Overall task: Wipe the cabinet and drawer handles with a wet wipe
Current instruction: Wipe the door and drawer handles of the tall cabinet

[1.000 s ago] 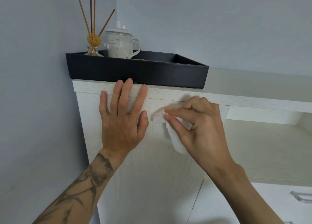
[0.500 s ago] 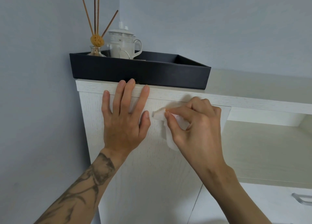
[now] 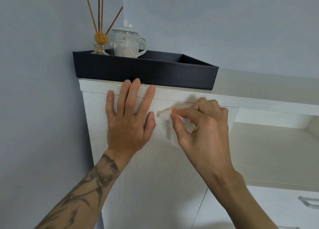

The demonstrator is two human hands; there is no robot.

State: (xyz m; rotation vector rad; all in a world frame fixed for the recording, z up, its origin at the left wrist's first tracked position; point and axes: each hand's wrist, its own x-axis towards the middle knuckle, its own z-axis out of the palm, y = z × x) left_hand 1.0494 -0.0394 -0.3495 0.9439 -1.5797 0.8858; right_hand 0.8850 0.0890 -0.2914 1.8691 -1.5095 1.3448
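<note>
A tall white wood-grain cabinet door [image 3: 155, 177] fills the middle of the view. My left hand [image 3: 128, 121] lies flat against its upper part, fingers straight and reaching onto the top edge. My right hand [image 3: 202, 130] pinches a white wet wipe [image 3: 165, 115] between thumb and forefinger, pressed against the door just right of my left thumb. The wipe hangs down under my palm. Whatever the wipe covers on the door is hidden. A metal drawer handle [image 3: 309, 203] shows at the lower right.
A black tray [image 3: 146, 71] sits on the cabinet top, holding a reed diffuser [image 3: 100, 38] and a white lidded mug [image 3: 127, 42]. A grey wall stands to the left. An open shelf [image 3: 276, 151] lies to the right above white drawers.
Both hands have stayed in nearly the same spot on the door. My right hand's fingers have worked the wipe slightly, and the view has shifted a little.
</note>
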